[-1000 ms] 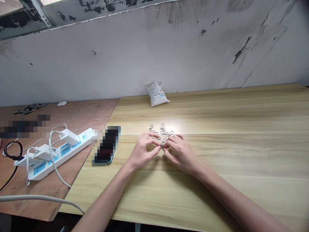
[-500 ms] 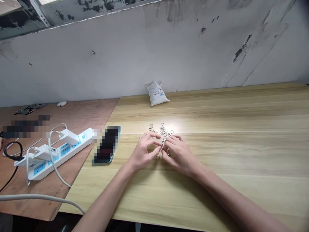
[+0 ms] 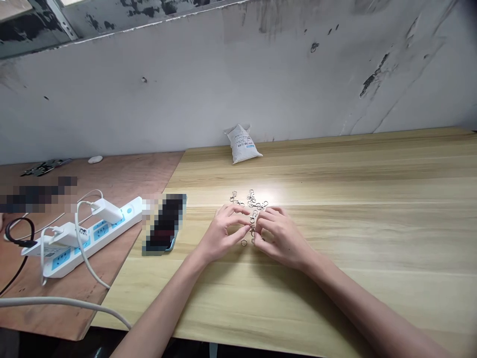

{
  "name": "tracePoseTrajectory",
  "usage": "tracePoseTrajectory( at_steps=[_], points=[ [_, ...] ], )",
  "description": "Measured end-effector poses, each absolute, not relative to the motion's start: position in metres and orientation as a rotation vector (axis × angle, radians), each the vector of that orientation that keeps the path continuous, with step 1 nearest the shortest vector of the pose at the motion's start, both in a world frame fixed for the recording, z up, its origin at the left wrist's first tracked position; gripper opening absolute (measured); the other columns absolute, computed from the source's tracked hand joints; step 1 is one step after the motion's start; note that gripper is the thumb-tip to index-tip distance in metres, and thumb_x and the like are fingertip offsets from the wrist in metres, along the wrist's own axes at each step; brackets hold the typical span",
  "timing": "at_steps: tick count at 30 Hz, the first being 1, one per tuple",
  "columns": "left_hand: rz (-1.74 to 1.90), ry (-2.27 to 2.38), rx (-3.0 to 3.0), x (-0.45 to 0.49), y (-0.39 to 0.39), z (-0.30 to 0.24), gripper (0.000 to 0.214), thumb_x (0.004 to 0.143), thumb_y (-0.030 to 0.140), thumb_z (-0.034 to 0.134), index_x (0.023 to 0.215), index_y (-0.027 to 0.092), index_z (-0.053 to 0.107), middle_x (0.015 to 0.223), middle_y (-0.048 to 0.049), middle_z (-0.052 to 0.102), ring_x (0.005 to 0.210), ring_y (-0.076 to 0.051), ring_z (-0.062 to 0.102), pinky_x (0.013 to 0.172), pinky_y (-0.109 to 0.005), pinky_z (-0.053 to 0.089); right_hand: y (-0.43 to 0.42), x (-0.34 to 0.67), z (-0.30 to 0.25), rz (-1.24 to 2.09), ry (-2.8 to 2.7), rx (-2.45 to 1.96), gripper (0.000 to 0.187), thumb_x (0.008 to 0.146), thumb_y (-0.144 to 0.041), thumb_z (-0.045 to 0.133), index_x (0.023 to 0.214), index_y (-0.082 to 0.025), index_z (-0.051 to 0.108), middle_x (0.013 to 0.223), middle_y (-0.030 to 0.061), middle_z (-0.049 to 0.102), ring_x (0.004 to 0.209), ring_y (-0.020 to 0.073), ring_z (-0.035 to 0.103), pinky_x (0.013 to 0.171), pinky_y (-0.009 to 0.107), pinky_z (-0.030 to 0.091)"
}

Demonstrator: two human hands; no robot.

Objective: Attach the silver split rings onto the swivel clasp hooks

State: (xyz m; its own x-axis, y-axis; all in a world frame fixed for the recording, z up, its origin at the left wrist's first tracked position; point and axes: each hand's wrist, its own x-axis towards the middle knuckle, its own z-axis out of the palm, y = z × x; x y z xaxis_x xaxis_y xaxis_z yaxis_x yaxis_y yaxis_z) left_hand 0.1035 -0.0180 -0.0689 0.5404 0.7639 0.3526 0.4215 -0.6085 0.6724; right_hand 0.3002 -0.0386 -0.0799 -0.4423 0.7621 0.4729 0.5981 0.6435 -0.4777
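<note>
My left hand (image 3: 220, 234) and my right hand (image 3: 280, 236) rest on the light wooden table (image 3: 335, 238), fingertips meeting. Both pinch a small metal clasp (image 3: 253, 220) between them. A loose metal ring (image 3: 244, 243) lies on the table just below the fingertips. A small heap of metal rings and clasps (image 3: 249, 199) lies just beyond my hands, in a bright patch of light.
A small white bag (image 3: 242, 144) leans against the wall at the back. A blurred phone (image 3: 165, 223) lies left of my hands. A white power strip (image 3: 84, 234) with plugged chargers and cables sits on the brown board (image 3: 119, 179) at left.
My right hand has shifted slightly to the right and its fingers have adjusted on the clasp. The left hand stays nearly still.
</note>
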Motion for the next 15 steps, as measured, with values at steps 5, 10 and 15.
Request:
tracePoseTrajectory(
  at_steps=[5,10,15],
  points=[
    [0.932,1.031,2.198,0.102,-0.017,-0.064,0.008,0.087,0.02,0.064,0.085,0.023,0.072,0.113,-0.0043,0.066,0.115,-0.022,0.054,0.105,-0.049,0.039,-0.035,0.308,-0.077,0.326,-2.176,-1.083,0.015,0.078,-0.014,0.058,0.067,-0.02,0.051,0.073,-0.0009,0.062,0.071,0.0146,0.054,0.091,0.039,0.036],
    [0.944,0.976,1.98,0.101,-0.016,-0.062,0.007,0.087,0.026,0.066,0.085,0.023,0.073,0.116,-0.0063,0.064,0.117,-0.022,0.055,0.108,-0.049,0.039,-0.039,0.309,-0.071,0.473,-2.104,-1.093,0.009,0.089,-0.022,0.057,0.08,-0.021,0.06,0.077,0.0001,0.063,0.076,0.0157,0.056,0.088,0.038,0.038],
    [0.953,0.883,1.848,0.1,-0.016,-0.065,0.006,0.085,0.028,0.069,0.086,0.024,0.074,0.117,-0.0077,0.063,0.12,-0.024,0.055,0.109,-0.05,0.04,-0.044,0.303,-0.067,0.641,-2.082,-1.063,0.015,0.095,-0.032,0.055,0.104,-0.024,0.065,0.097,0.0047,0.066,0.088,0.0175,0.06,0.086,0.038,0.043]
  ],
)
